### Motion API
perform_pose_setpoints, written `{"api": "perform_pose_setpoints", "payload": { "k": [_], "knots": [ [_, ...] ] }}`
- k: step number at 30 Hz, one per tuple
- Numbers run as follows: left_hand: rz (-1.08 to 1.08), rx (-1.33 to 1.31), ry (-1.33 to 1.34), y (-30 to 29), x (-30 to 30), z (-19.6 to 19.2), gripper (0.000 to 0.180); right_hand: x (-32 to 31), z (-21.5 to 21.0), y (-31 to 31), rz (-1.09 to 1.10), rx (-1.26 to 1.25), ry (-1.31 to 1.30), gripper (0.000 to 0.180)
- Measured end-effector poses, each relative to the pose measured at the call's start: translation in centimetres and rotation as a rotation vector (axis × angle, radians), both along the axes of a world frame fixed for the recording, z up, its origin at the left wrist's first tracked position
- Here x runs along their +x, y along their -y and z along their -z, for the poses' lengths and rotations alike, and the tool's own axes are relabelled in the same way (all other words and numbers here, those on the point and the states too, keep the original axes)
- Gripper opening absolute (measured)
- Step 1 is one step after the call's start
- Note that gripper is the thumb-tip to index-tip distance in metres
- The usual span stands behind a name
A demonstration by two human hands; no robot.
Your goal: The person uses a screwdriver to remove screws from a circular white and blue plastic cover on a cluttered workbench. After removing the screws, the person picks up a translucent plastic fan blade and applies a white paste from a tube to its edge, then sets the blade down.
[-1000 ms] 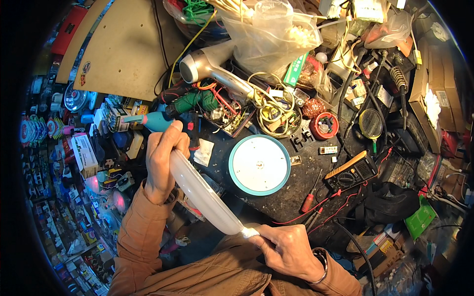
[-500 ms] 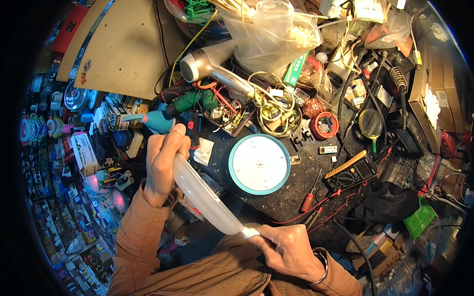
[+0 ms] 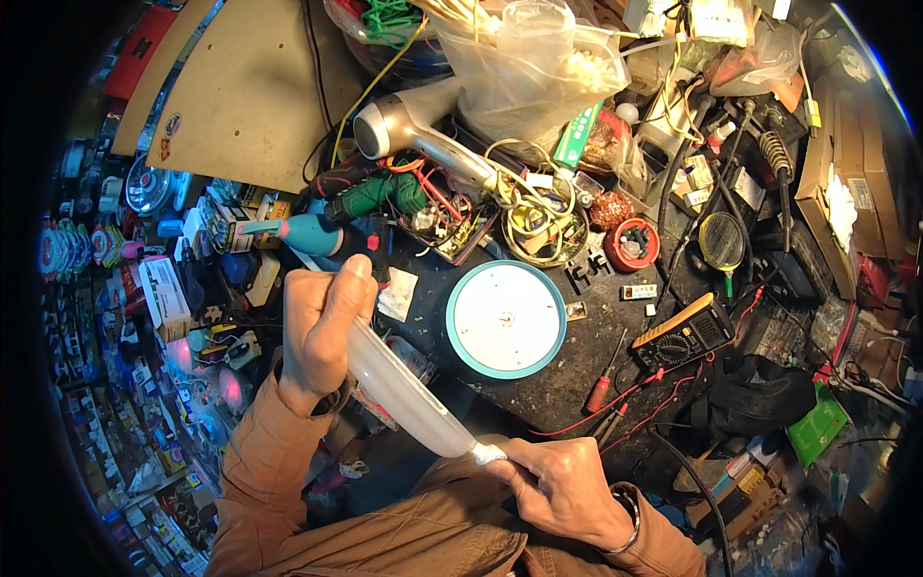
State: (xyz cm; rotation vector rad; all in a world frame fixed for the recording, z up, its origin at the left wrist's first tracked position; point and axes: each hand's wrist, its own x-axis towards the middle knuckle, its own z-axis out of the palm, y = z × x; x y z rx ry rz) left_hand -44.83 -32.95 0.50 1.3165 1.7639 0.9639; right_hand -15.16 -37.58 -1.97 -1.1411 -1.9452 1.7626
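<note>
White cover (image 3: 404, 392) off the round lamp base (image 3: 506, 318), which lies bare on the bench (image 3: 577, 370); left hand (image 3: 322, 322) grips cover's upper rim, right hand (image 3: 562, 486) pinches a cloth (image 3: 488, 453) against its lower edge; wiping seems underway, refit left.

Bright, even overhead light; glare on round white teal-rimmed disc (image 3: 506, 317). Fisheye bends edges; black vignette 9 and 3 o'clock. Centre sharp.
</note>
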Motion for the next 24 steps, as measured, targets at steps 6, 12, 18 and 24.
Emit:
{"api": "perform_pose_setpoints", "payload": {
  "k": [6, 12, 18, 24],
  "knots": [
    [0.044, 0.037, -0.042, 0.0, 0.2, -0.6, 0.065, 0.0, 0.1, 0.1, -0.004, -0.019, 0.005, 0.009],
    [0.088, 0.08, -0.094, 0.2, 0.2, -0.8, 0.06, 0.0, -0.1, 0.2, -0.001, -0.015, 0.002, 0.009],
    [0.15, 0.105, -0.14, 0.5, 0.2, -1.1, 0.054, 0.0, -0.1, 0.2, -0.005, 0.001, 0.012, 0.01],
    [0.223, 0.202, -0.218, 0.7, 0.6, -1.3, 0.045, 0.0, -0.2, 0.2, -0.008, -0.008, 0.008, 0.01]
  ]
}}
